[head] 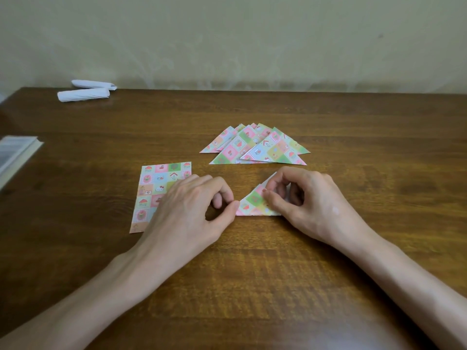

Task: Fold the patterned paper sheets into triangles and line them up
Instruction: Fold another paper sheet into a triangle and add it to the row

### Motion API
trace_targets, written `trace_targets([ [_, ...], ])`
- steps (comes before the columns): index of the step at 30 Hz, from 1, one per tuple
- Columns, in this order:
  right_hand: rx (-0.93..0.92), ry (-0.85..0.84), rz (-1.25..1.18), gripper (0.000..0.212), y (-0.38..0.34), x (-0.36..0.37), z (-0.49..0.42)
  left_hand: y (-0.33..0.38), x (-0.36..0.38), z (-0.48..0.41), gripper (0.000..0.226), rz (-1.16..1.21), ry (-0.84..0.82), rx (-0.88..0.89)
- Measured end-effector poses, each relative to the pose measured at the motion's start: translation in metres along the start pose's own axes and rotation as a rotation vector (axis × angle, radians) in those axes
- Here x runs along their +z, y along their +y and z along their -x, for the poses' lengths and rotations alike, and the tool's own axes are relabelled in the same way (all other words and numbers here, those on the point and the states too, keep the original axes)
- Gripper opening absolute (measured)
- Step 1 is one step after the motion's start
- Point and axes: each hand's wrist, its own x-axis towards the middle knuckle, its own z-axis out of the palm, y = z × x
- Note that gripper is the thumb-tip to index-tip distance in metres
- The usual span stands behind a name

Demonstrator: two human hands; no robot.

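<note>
Left hand [192, 210] pinches the triangle [252, 204] by its left corner, right hand [310, 200] its right edge; table [252, 274] wood separates finished triangles [255, 147] beyond.

Pressing small folded triangle [252, 204] flat on wooden surface [252, 274]. Pinching its left corner with left hand [192, 205], thumb and forefinger tips together. Holding its right half under right hand [310, 198], fingers [278, 176] curled, thumb on pattern. Beyond it, apart: overlapping fan of finished triangles [255, 147]. Left of it, partly under left hand: stack of flat patterned sheets [151, 193]. Far left corner: two white paper rolls [87, 91]. At left edge: pale flat object [15, 152], unclear.
</note>
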Motion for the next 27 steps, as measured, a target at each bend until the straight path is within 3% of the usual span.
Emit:
trace_targets([
  [2,0.003,0.005,0.008,0.013,0.000,0.001,0.000,0.001,-0.001,-0.001,0.004,0.039,-0.003,0.055],
  [10,-0.009,0.038,-0.043,0.013,0.000,0.001,0.002,-0.010,-0.007,0.002,0.024,-0.106,-0.078,0.370],
  [16,-0.074,0.075,0.032,0.006,0.000,0.001,0.005,-0.010,-0.009,0.004,0.027,-0.161,-0.103,0.407],
  [27,-0.131,0.096,0.079,0.017,-0.002,-0.001,0.012,-0.020,-0.021,0.004,0.026,-0.135,-0.134,0.456],
])
